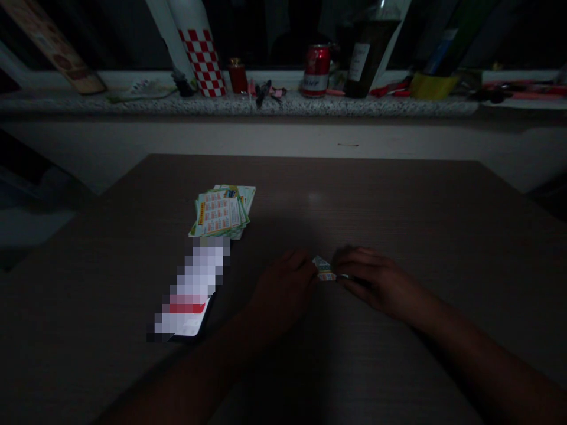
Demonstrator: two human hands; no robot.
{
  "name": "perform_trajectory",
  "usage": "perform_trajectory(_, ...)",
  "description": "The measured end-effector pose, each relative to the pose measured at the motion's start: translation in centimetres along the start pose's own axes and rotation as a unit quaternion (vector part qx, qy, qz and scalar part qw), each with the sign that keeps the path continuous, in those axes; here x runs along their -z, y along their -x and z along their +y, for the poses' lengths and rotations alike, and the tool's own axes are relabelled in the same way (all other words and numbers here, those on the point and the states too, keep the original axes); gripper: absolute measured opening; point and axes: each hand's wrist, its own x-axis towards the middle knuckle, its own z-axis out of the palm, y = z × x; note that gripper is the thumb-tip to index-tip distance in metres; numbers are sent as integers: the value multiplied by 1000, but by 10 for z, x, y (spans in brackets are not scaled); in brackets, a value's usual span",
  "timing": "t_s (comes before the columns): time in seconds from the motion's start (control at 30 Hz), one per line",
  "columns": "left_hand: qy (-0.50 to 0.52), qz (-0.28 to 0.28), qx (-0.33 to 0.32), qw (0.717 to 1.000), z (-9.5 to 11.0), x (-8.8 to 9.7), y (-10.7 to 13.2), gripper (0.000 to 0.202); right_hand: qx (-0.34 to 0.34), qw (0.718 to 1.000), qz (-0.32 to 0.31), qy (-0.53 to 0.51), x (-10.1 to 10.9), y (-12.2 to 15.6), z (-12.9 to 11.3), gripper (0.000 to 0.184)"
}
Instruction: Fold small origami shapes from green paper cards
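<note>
A small folded piece of printed paper (pixel 325 270) lies low over the table between my two hands, its top coming to a point. My left hand (pixel 286 286) is closed on the paper's left edge, with the fingertips mostly in shadow. From the other side, my right hand (pixel 374 276) pinches the right edge between thumb and fingers. Up and to the left sits a loose stack of printed paper slips (pixel 220 211), green, white and orange. Below that stack a lit phone (pixel 190 326) lies flat, its screen mostly blurred out.
The dark wooden table (pixel 398 200) ends at a wall below a speckled windowsill (pixel 274 109). Along the sill stand a red-and-white checkered container (pixel 202 62), a red can (pixel 316 71), a dark bottle (pixel 365 56) and a yellow holder (pixel 433 87). The light is dim.
</note>
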Motion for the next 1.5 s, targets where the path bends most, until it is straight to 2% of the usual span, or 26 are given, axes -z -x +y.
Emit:
perform_trajectory(0.23, 6, 7, 2, 1000, -1, -1, 0, 18, -9, 1000, 14, 8, 0, 0, -1, 17)
perform_trajectory(0.5, 70, 29, 12, 997, 0, 3, 0, 19, 21, 996, 75, 36, -1, 2, 3, 15)
perform_trajectory(0.6, 92, 56, -5, 994, 0, 5, 1, 18, 41, 992, 113, 48, -2, 3, 3, 12)
perform_trajectory(0.8, 68, 161, -73, 982, 0, 6, 5, 12, 58, 986, 152, 34, 4, 3, -9, 11)
perform_trajectory(0.93, 68, 190, -104, 974, 0, 7, 5, 9, 74, 983, 165, 14, 6, 1, -15, 11)
perform_trajectory(1.27, 106, 184, -137, 968, 6, 13, 6, 11, 107, 974, 195, -40, 3, 0, -24, 16)
perform_trajectory(1.5, 98, 185, -156, 965, 7, 12, 6, 11, 119, 970, 203, -54, 2, 1, -25, 21)
